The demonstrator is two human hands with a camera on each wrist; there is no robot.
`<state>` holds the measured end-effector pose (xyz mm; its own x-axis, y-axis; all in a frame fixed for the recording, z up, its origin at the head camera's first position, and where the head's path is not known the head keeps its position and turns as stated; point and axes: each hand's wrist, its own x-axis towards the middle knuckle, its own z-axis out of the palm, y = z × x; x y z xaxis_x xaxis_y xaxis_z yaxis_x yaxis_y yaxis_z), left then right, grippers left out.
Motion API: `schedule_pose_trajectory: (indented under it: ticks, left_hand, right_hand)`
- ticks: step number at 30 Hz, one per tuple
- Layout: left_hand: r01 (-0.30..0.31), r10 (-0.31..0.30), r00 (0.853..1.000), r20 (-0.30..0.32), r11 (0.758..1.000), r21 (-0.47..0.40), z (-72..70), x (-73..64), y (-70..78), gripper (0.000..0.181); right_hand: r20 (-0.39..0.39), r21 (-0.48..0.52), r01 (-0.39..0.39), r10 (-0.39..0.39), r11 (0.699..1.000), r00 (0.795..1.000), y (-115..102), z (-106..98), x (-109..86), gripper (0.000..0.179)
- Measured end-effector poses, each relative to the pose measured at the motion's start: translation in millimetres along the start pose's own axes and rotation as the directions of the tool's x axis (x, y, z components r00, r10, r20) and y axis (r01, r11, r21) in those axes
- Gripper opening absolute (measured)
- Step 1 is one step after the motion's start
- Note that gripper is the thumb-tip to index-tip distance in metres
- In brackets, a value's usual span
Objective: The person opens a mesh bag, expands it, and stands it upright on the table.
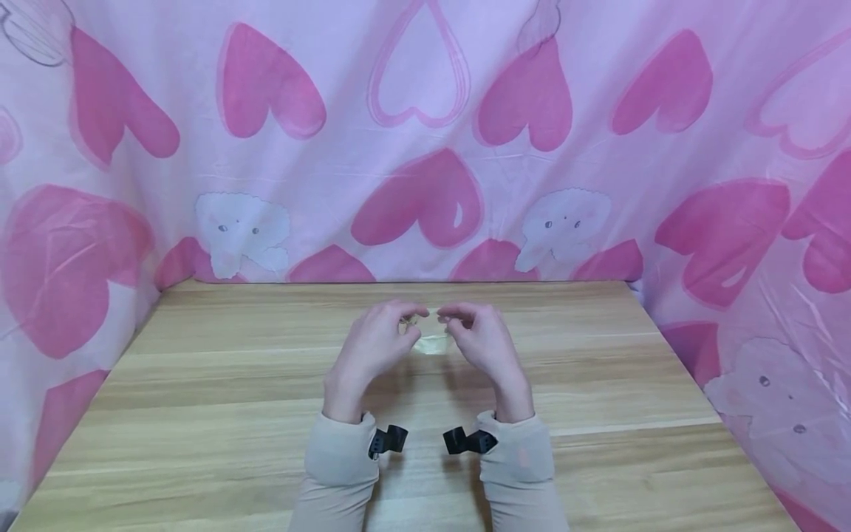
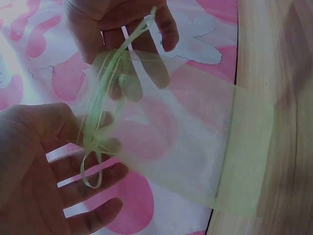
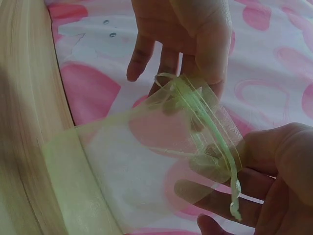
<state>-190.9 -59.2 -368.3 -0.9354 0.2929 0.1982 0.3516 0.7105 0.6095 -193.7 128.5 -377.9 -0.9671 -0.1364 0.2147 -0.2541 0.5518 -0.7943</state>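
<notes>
Between my two hands hangs a small, sheer pale green organza drawstring pouch [image 1: 432,344]. Its flat see-through body [image 2: 190,132] shows the cloth behind it. My left hand [image 1: 379,338] pinches one side of the gathered mouth, with some fingertips visible through the mesh. The opposite side of the mouth is pinched by my right hand [image 1: 484,338], its other fingers spread behind the fabric. A pale green ribbon drawstring [image 3: 215,129] runs along the mouth; a small loop [image 2: 91,171] sticks out near the left hand, and a knotted end [image 3: 235,200] hangs near the right.
Beneath the hands lies a wood-grain table [image 1: 233,421]. Pink cloth with hearts and white cartoon animals [image 1: 412,185] hangs behind it and along both sides. Each sleeve cuff carries a black wrist camera, the left [image 1: 388,440] and the right [image 1: 469,441].
</notes>
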Motion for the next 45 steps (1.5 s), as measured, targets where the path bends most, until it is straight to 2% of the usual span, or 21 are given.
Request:
schedule_pose_trajectory:
  ticks: [5, 9, 13, 16, 18, 24, 27, 36, 39, 45]
  left_hand:
    - [-0.026, 0.026, 1.0, 0.002, 0.999, -0.036, 0.9, 0.6, -0.8, 0.033]
    - [-0.043, 0.043, 0.999, 0.002, 0.995, -0.088, 0.8, 1.4, -1.8, 0.034]
    - [-0.049, 0.046, 0.999, -0.025, 0.99, -0.131, -0.4, 2.9, -4.4, 0.036]
    - [-0.056, 0.049, 0.997, -0.051, 0.985, -0.16, -2.5, 3.2, -8.2, 0.037]
    - [-0.054, 0.042, 0.997, -0.064, 0.981, -0.184, -5.2, 2.4, -11.6, 0.037]
    - [-0.007, -0.015, 0.997, -0.077, 0.962, -0.273, -16.9, -3.2, -21.6, 0.037]
    - [-0.003, -0.023, 0.996, -0.082, 0.953, -0.303, -20.1, -4.8, -24.9, 0.037]
    - [-0.026, -0.01, 0.995, -0.101, 0.938, -0.345, -19.4, -5.6, -27.5, 0.032]
    - [-0.039, -0.008, 0.993, -0.118, 0.919, -0.392, -18.7, -4.9, -28.3, 0.029]
    - [-0.066, -0.007, 0.988, -0.154, 0.884, -0.463, -18.3, -3.2, -30.4, 0.042]
  right_hand:
    - [0.0, 0.006, -0.021, 0.021, 1.0, 1.0, 0.4, -0.4, -0.5, 0.029]
    - [0.002, 0.03, 0.0, 0.0, 1.0, 1.0, 0.8, -1.9, -0.9, 0.028]
    - [-0.009, 0.125, 0.024, -0.023, 0.992, 1.0, 0.8, -4.6, -1.1, 0.025]
    - [-0.01, 0.213, 0.035, -0.034, 0.977, 0.999, 0.7, -6.7, -1.1, 0.031]
    - [0.005, 0.235, 0.039, -0.041, 0.971, 0.999, 0.9, -7.7, -1.0, 0.034]
    - [0.124, 0.154, 0.043, -0.062, 0.987, 0.99, 4.6, -5.3, -0.1, 0.034]
    - [0.157, 0.136, 0.059, -0.081, 0.989, 0.984, 6.1, -2.0, 1.1, 0.036]
    - [0.12, 0.087, 0.094, -0.104, 0.992, 0.987, 6.7, 0.5, 1.0, 0.019]
    - [0.101, 0.1, 0.098, -0.108, 0.99, 0.989, 7.9, -0.3, 1.8, 0.016]
    - [0.042, 0.156, 0.091, -0.099, 0.983, 0.994, 8.6, -1.3, 3.1, 0.014]
